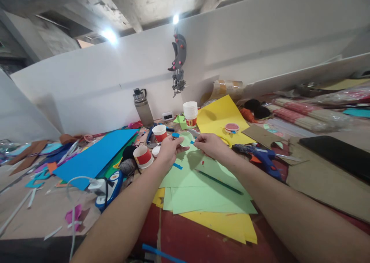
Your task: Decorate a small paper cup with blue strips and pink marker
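Observation:
My left hand [170, 152] is closed on the edge of a round light-green paper disc [186, 139], held above the green sheets. A blue paper bit [175, 135] shows at the disc's upper left. In a pinch, my right hand [213, 145] has a small blue paper strip [192, 142] at the disc's right edge; whether the strip is stuck to it I cannot tell. Below lie light-green paper sheets [202, 195] with a dark pencil [221, 182] and another blue strip [177, 166]. To the left, a red-and-white paper cup [143, 157] lies tilted near a second cup [160, 133].
A stack of paper cups [190, 112] and a bottle [143, 108] stand by the wall. Blue sheets [98, 153] and a power strip [111, 189] lie left. A blue glue gun [266, 159], cardboard [323, 174] and a black phone-like slab [338, 155] are right.

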`<state>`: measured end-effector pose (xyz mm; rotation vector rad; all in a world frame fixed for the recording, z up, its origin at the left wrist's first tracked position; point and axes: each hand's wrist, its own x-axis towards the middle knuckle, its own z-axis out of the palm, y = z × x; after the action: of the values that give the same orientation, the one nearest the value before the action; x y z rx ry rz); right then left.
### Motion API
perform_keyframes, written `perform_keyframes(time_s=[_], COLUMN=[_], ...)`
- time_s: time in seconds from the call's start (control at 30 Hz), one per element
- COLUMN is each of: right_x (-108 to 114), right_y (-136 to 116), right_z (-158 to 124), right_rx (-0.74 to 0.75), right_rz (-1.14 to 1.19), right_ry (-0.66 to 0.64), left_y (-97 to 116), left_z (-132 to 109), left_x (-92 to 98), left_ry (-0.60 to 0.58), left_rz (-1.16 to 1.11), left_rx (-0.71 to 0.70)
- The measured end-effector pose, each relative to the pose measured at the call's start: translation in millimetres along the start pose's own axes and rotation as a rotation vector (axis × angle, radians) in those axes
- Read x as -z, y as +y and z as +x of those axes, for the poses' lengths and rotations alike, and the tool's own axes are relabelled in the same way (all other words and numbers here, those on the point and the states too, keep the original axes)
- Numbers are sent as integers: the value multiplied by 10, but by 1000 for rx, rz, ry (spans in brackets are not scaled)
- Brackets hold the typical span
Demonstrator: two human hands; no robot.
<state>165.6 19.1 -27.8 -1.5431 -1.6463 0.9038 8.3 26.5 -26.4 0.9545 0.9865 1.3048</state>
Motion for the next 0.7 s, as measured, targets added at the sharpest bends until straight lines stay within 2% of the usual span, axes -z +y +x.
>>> perform_keyframes(time_s=[0.17, 0.37, 0.53, 0.7], right_x=[12, -50, -104, -124], right_y=[-54, -45, -61, -85], right_z=[-51, -105, -191, -242], right_rx=[-41, 8, 166, 200], right_rz=[2, -96, -325, -407], right_ry=[-93, -175, -126, -111], left_y=[-11, -30, -54, -76], left_z=[43, 56, 75, 93], left_x=[47, 57, 76, 102], left_ry=[72, 108, 130, 124], left_rz=[8, 73, 66, 97], left_rx=[-19, -34, -34, -50])
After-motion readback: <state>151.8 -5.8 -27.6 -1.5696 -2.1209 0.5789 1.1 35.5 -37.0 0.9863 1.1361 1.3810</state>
